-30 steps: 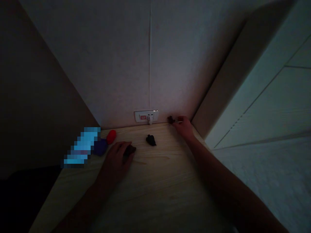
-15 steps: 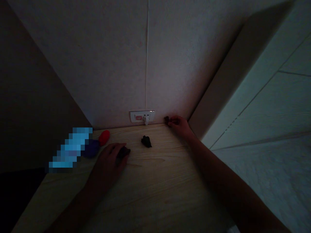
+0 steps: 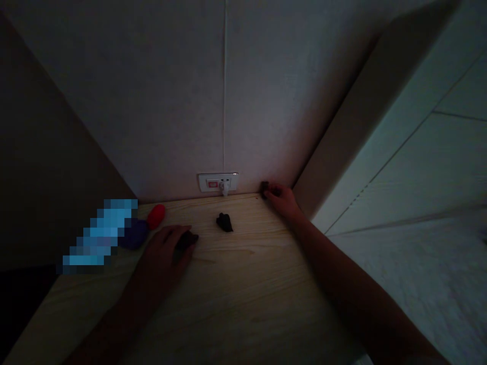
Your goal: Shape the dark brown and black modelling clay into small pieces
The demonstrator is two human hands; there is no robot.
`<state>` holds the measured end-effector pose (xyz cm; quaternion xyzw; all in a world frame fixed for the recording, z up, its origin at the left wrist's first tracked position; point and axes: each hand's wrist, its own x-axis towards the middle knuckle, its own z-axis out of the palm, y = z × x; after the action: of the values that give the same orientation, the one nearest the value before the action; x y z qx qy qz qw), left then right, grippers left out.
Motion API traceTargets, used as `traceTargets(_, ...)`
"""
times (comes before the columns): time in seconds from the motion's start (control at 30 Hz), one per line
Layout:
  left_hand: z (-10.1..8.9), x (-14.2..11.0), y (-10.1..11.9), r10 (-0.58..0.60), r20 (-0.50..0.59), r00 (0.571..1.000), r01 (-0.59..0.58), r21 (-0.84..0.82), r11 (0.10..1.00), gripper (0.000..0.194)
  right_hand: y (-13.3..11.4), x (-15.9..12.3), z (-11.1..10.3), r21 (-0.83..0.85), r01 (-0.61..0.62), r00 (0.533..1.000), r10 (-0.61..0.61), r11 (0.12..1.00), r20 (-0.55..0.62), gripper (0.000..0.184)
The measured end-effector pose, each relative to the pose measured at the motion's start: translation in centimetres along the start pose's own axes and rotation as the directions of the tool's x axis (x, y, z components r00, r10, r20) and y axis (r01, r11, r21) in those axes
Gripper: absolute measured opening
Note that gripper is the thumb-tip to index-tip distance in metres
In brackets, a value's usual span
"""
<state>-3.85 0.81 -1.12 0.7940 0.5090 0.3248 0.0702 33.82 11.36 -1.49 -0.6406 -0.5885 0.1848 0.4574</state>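
My left hand rests on the wooden tabletop, thumb and fingers curled around a dark lump. By the wall, near the table's back right corner, my right hand pinches a small dark piece between thumb and fingertips. A second dark lump with a pointed end lies on the table between the hands, touched by neither. Dim light hides what the dark pieces are made of.
Left of my left hand lie a red oval object and a purple rounded one, beside a blurred-out blue shape. A wall socket with a plug sits just above the table's back edge. A pale panel stands at right.
The view has shifted slightly, so the table items appear further left. My right hand has moved a little to the right along the wall with its dark piece. My left hand keeps its hold.
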Motion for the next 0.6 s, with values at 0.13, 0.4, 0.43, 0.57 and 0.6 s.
traceTargets(0.13,-0.05,-0.01,-0.08,0.015,0.001,1.000,-0.015,0.006,1.000,0.035,0.04,-0.04,0.16,-0.013,0.001,1.000,-0.001,1.000,-0.005,0.021)
traceTargets(0.4,0.06,-0.06,-0.34,0.000,0.017,1.000,0.000,0.032,1.000,0.037,-0.55,-0.10,0.05,-0.047,0.006,1.000,-0.007,0.999,-0.004,0.021)
traceTargets(0.43,0.03,-0.05,-0.33,0.004,0.014,1.000,-0.004,0.030,1.000,0.036,-0.62,-0.13,0.04,-0.054,0.008,1.000,-0.009,0.999,-0.006,0.021)
traceTargets(0.57,-0.11,0.01,-0.08,0.004,0.014,1.000,-0.004,0.009,1.000,0.034,-0.78,-0.32,-0.01,-0.074,0.010,1.000,-0.010,0.997,-0.001,0.023)
traceTargets(0.6,-0.15,0.02,0.03,-0.004,0.013,1.000,0.004,0.006,1.000,0.034,-0.80,-0.38,-0.05,-0.076,0.009,1.000,-0.009,0.997,0.006,0.023)
